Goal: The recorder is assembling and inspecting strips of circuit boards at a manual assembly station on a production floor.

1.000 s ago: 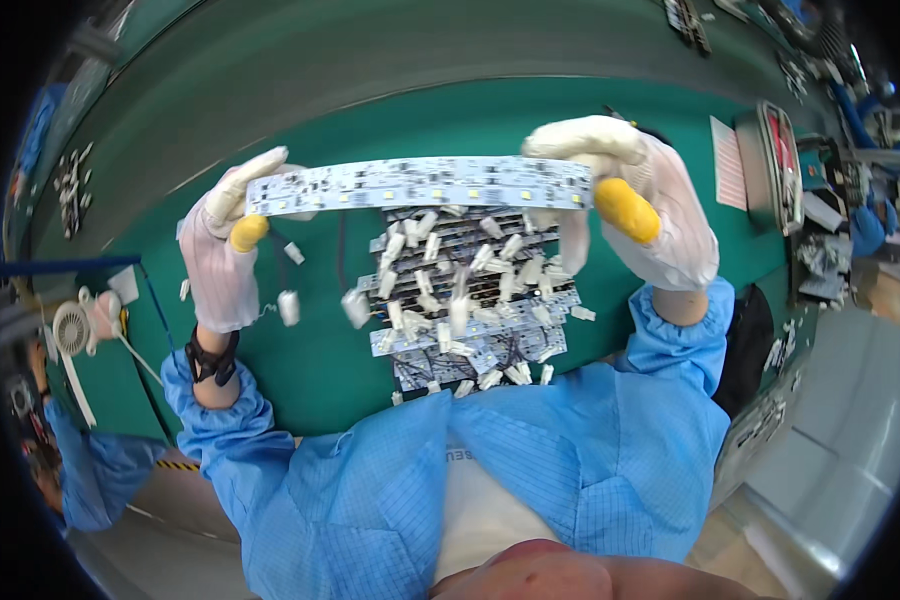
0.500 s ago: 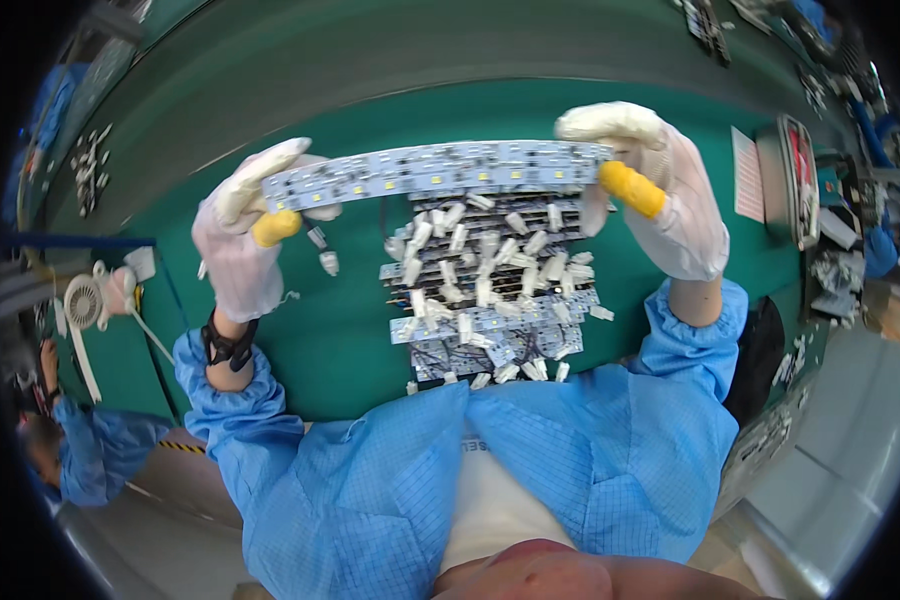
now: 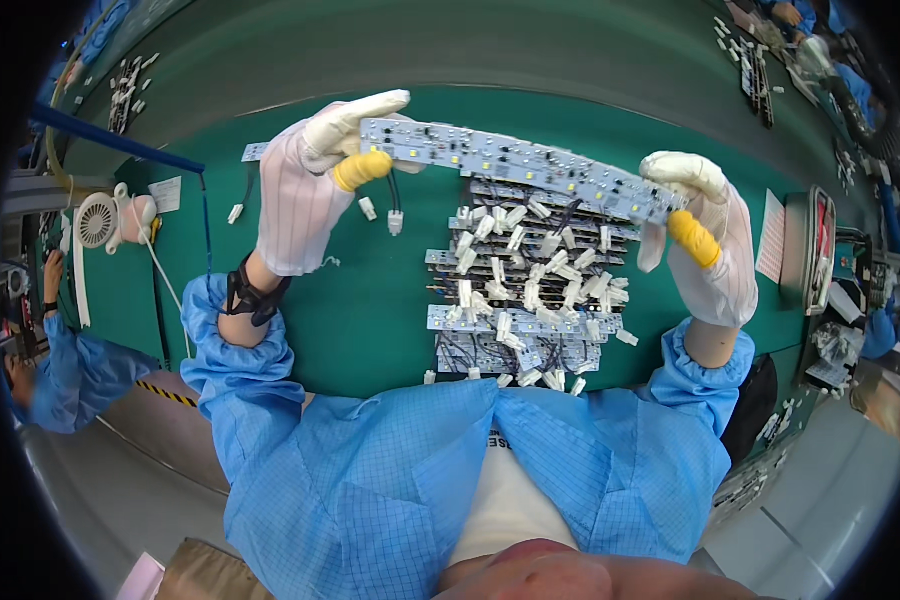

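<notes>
Both my hands wear white gloves with yellow thumb cots. Between them I hold up a long narrow white circuit strip (image 3: 520, 165) dotted with small LEDs, level over the green table (image 3: 370, 310). My left hand (image 3: 315, 180) grips its left end and my right hand (image 3: 705, 245) grips its right end. Under the strip lies a stack of similar strips (image 3: 525, 300) with white connectors and short wires sticking out.
Loose white connectors (image 3: 380, 215) lie left of the stack. A small white fan (image 3: 105, 220) stands at the left edge, near a co-worker's blue sleeve (image 3: 70, 365). A dark tray (image 3: 815, 265) and a white sheet (image 3: 773, 250) sit at the right. More parts (image 3: 755, 65) lie far back.
The view has shifted, so the strip and both hands now sit higher and further right in the picture. The strip tilts down slightly to the right. Both grips are unchanged.
</notes>
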